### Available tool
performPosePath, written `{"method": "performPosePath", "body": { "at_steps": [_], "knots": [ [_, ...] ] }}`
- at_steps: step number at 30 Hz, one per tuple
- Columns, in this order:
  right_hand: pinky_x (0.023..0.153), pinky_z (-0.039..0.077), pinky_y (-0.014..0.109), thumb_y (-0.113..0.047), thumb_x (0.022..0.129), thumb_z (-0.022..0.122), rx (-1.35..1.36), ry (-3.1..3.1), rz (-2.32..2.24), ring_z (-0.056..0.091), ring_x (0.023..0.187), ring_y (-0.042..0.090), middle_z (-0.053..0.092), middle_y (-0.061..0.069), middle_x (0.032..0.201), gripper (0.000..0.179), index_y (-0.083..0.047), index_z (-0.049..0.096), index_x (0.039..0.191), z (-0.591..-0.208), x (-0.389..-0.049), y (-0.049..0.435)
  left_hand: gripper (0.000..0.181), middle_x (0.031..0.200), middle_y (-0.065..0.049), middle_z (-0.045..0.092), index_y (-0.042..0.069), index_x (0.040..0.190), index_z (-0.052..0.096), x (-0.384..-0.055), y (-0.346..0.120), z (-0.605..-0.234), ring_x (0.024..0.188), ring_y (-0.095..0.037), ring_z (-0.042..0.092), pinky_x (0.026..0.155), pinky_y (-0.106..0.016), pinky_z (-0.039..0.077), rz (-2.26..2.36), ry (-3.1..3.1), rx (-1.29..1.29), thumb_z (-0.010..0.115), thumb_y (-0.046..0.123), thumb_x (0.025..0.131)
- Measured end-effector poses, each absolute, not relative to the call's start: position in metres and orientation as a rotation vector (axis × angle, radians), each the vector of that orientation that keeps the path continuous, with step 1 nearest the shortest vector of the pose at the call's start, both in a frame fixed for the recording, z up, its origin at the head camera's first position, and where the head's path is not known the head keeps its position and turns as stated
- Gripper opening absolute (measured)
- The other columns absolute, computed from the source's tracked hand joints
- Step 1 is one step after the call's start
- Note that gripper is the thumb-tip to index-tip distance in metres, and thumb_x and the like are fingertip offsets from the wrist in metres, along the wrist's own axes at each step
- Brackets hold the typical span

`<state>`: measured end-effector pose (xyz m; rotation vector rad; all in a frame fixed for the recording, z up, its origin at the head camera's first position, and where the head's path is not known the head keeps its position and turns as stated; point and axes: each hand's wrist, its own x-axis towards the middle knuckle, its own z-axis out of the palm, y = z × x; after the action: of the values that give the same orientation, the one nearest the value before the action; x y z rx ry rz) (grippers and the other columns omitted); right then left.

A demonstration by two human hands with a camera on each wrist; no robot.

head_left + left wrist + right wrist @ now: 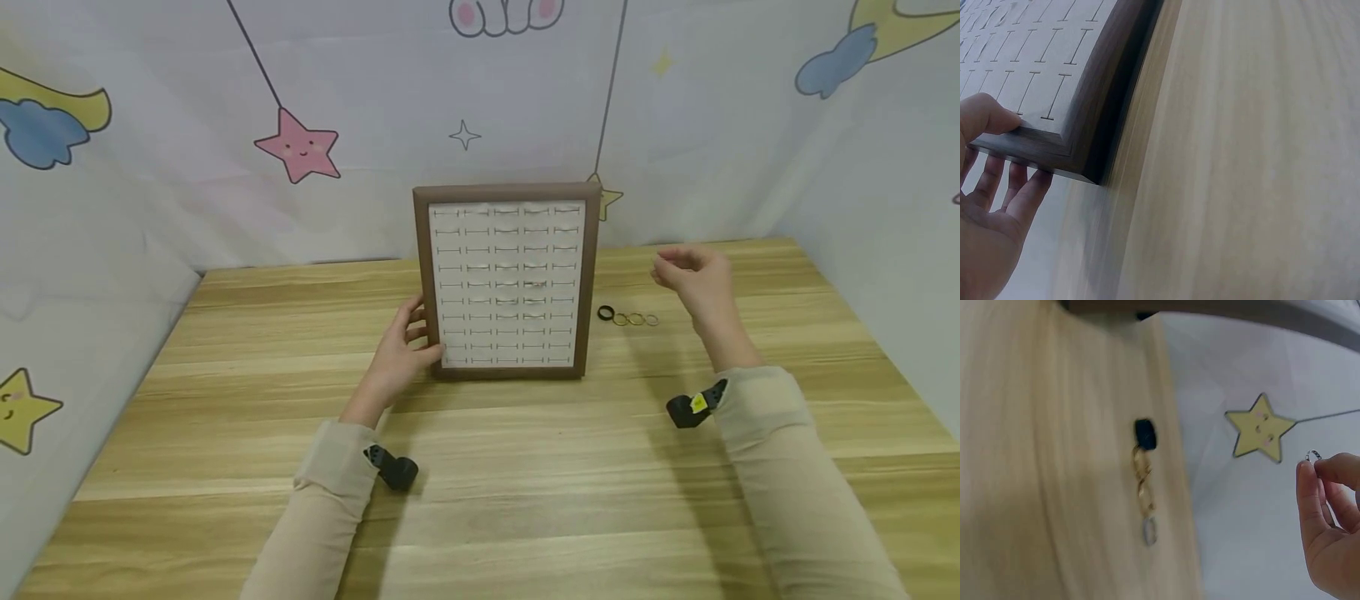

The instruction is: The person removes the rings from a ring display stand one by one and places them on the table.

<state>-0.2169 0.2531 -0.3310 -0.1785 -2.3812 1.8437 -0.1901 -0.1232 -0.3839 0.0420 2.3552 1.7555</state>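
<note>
A ring display board (pixel 508 193) with a brown frame stands upright, leaning slightly back, its white panel cut with rows of slots. My left hand (pixel 393 358) grips its lower left edge, thumb on the front and fingers along the side. In the right wrist view, my right hand (pixel 1335 519) pinches a small silver ring (pixel 1315 452) between thumb and fingertip. That hand is raised right of the board, apart from it. One ring (pixel 535 284) sits in a slot right of the panel's middle. A black ring (pixel 606 312), two gold rings (pixel 636 318) and a silver ring (pixel 652 320) lie beside the board.
The wooden table (pixel 525 483) ends at a pale fabric backdrop (pixel 375 217) printed with stars and clouds, just behind the board. More pale fabric hangs at both sides. A small black camera is strapped to each wrist.
</note>
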Motion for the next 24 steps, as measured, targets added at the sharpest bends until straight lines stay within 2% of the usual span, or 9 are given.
{"method": "performPosePath", "body": {
  "at_steps": [5,8,14,20,24],
  "knots": [
    [0.074,0.05,0.006,-0.012,0.096,0.054,-0.243,-2.52,1.74,0.059,0.073,-0.011,0.056,-0.023,0.076,0.038,0.01,0.05,0.126,-0.349,-0.218,0.266,0.084,0.151,-0.013,0.03,0.02,0.154,0.015,-0.19,-0.123,-0.384,0.136,-0.032,0.038,0.105,-0.047,0.042,1.758,2.359,0.041,0.061,-0.001,0.087],
    [0.075,0.051,0.007,-0.011,0.096,0.052,-0.3,-2.582,1.712,0.058,0.071,-0.013,0.055,-0.02,0.079,0.044,0.014,0.046,0.131,-0.357,-0.218,0.272,0.084,0.15,-0.013,0.031,0.02,0.154,0.015,-0.19,-0.122,-0.384,0.135,-0.033,0.039,0.105,-0.047,0.043,1.756,2.366,0.044,0.062,-0.001,0.087],
    [0.069,0.049,0.006,-0.01,0.094,0.054,-0.354,-2.748,1.514,0.053,0.065,-0.015,0.062,0.007,0.101,0.04,0.013,0.052,0.127,-0.37,-0.218,0.28,0.083,0.15,-0.014,0.031,0.019,0.154,0.015,-0.189,-0.122,-0.383,0.135,-0.033,0.039,0.105,-0.047,0.042,1.757,2.372,0.057,0.061,-0.001,0.087],
    [0.063,0.047,0.009,-0.01,0.091,0.056,-0.411,-2.85,1.417,0.052,0.067,-0.008,0.063,0.01,0.102,0.035,0.009,0.058,0.121,-0.378,-0.216,0.283,0.084,0.15,-0.013,0.031,0.02,0.154,0.015,-0.189,-0.123,-0.384,0.136,-0.032,0.038,0.106,-0.047,0.041,1.758,2.368,0.054,0.061,-0.001,0.087],
    [0.063,0.047,0.007,-0.01,0.091,0.056,-0.415,-2.896,1.416,0.05,0.069,-0.007,0.059,0.023,0.116,0.037,0.011,0.057,0.121,-0.379,-0.214,0.284,0.084,0.15,-0.013,0.031,0.02,0.154,0.015,-0.189,-0.123,-0.384,0.136,-0.032,0.038,0.106,-0.048,0.041,1.758,2.364,0.052,0.061,-0.001,0.087]
  ]
}}
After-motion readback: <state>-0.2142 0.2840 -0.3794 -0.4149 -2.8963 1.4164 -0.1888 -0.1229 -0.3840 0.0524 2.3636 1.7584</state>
